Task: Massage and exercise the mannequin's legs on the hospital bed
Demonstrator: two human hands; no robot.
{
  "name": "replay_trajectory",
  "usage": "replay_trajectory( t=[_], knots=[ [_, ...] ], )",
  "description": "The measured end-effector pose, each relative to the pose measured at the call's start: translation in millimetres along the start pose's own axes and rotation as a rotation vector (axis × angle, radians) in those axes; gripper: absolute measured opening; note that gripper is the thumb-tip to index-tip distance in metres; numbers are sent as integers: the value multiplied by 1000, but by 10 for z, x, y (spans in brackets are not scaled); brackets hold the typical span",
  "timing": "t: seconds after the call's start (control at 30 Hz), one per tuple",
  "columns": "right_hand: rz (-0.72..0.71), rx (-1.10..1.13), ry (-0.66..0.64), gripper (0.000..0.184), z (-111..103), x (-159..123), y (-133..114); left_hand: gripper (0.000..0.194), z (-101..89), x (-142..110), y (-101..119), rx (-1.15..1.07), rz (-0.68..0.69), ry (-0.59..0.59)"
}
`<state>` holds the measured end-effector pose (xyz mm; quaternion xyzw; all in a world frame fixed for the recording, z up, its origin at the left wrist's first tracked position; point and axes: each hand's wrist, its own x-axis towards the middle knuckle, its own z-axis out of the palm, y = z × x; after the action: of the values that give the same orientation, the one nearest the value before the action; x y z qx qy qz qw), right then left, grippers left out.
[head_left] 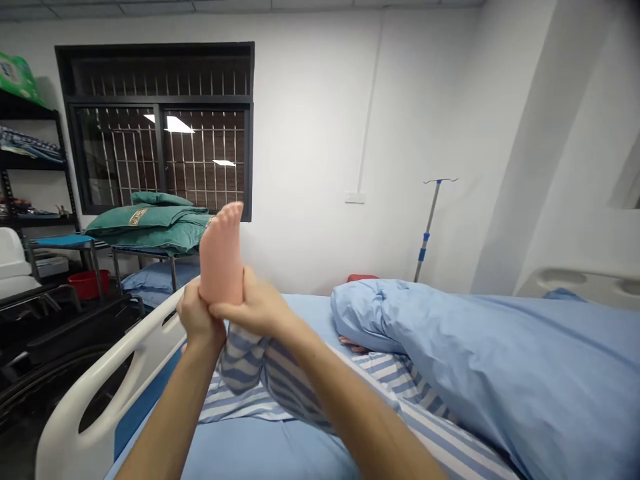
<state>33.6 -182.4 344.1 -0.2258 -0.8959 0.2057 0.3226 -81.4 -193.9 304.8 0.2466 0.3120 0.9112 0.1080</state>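
A pale pink mannequin foot [221,253] stands up with its toes toward the ceiling, raised above the bed. My left hand [200,313] wraps the heel and ankle from the left side. My right hand [253,307] grips across the ankle from the right, its fingers meeting my left hand. Below them, the raised leg sits in blue-and-white striped pyjama trousers [245,367]. A light blue blanket [500,360] covers the bed's right side, with a small pink mannequin hand [353,345] showing at its edge.
A white bed side rail [115,380] runs along the left, close to my left arm. Beyond it are a black wheel [45,393] and a red basin [89,283]. Folded green cloths [150,227] lie on a metal cart. An IV pole [427,230] stands behind the bed.
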Motion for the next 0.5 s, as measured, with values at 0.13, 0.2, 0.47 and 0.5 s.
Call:
replay_trajectory(
  t=[0.13, 0.2, 0.47, 0.5],
  knots=[
    [-84, 151, 99, 64, -664, -67, -49, 13, 735, -136, 280, -56, 128, -93],
    [-140, 196, 118, 60, -881, -106, -63, 13, 970, -202, 378, -45, 206, -160],
    [-170, 85, 102, 60, -636, -66, -48, 14, 713, -160, 327, -49, 117, -85],
    [-158, 41, 97, 60, -498, -42, -33, 15, 566, -123, 270, -46, 102, -75]
  ],
)
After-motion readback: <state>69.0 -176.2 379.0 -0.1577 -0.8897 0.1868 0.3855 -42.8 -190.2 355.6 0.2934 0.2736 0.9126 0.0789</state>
